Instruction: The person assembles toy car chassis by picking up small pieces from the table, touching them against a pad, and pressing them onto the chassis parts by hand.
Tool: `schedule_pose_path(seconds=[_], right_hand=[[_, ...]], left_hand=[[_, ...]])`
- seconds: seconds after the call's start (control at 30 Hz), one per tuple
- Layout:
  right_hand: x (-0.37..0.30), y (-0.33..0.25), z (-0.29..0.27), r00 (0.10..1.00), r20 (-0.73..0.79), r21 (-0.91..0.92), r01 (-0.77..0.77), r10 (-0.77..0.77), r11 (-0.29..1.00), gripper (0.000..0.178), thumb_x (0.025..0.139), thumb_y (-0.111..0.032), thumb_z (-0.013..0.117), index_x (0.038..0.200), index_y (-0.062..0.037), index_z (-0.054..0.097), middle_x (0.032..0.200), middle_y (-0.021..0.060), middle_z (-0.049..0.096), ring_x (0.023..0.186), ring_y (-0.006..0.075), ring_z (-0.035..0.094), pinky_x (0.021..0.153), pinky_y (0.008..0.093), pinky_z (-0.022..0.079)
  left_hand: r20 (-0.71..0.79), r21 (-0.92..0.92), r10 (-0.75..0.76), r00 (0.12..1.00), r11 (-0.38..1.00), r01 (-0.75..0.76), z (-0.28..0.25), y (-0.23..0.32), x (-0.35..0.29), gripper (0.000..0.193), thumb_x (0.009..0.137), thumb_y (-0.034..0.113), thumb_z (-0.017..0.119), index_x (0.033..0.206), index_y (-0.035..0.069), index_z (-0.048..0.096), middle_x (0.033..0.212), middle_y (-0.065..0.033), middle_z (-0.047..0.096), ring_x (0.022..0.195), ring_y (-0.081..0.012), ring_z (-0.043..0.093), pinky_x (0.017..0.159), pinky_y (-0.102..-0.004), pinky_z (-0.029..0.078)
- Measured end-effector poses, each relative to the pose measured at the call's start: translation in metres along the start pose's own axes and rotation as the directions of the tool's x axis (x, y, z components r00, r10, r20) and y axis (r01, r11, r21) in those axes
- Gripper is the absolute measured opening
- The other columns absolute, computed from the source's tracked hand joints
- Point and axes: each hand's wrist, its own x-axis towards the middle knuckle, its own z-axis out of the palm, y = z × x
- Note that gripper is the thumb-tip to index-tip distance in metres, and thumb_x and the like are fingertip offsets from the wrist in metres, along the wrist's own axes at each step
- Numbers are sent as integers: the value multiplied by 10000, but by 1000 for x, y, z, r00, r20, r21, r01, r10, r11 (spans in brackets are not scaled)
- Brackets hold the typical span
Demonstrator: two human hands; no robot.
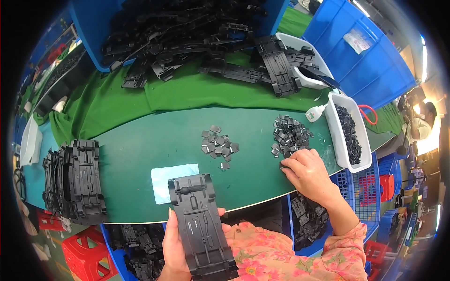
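My left hand (pixel 174 248) grips a long black plastic chassis plate (pixel 199 225) by its sides, thumb on the left edge and fingertips showing on the right. The plate is tilted up at the table's front edge, with moulded ribs and small pale marking on its face. My right hand (pixel 307 174) is at the near edge of a pile of small black plastic pieces (pixel 291 133), its thumb and forefinger pinched together on a dark small piece, mostly hidden by the fingertips. Left of that pile lies a looser group of flat black pieces (pixel 219 144).
A stack of chassis plates (pixel 77 180) stands at the left. A pale blue sheet (pixel 161 180) lies behind the held plate. At the right are a white bottle (pixel 315 113) and a white bin (pixel 333 126) of small black parts. More plates fill a blue crate (pixel 89 35) at the back.
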Motion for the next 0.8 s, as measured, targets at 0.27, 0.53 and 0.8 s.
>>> schedule_pose_path(seconds=[0.27, 0.53, 0.8], right_hand=[[5, -2, 10, 991, -115, -70, 59, -67, 996, 141, 711, -40, 685, 830, -38, 610, 774, 64, 538, 706, 231, 530, 652, 349, 389], [12, -3, 13, 976, -126, 302, -132, 176, 944, 105, 766, -17, 669, 867, -20, 639, 757, 72, 589, 663, 222, 587, 596, 313, 462], [32, -28, 10, 860, 359, 863, -454, 363, 221, 96, 868, -38, 619, 937, 29, 629, 843, 48, 635, 707, 86, 602, 630, 222, 497]], left_hand=[[-12, 54, 18, 1000, 998, -17, 0, 0, -2, 731, 949, 596, 187, 1357, 6, 328, 1258, -224, 479, 1025, -364, 595, 802, -537, 544], [-20, 44, 41, 999, 998, -40, -5, 4, -9, 720, 952, 590, 198, 1362, 11, 320, 1262, -222, 475, 1037, -360, 585, 794, -537, 545], [42, -84, 120, 992, 990, -116, -6, 15, -22, 733, 948, 597, 198, 1373, 11, 312, 1290, -220, 460, 1053, -372, 573, 779, -553, 546]])
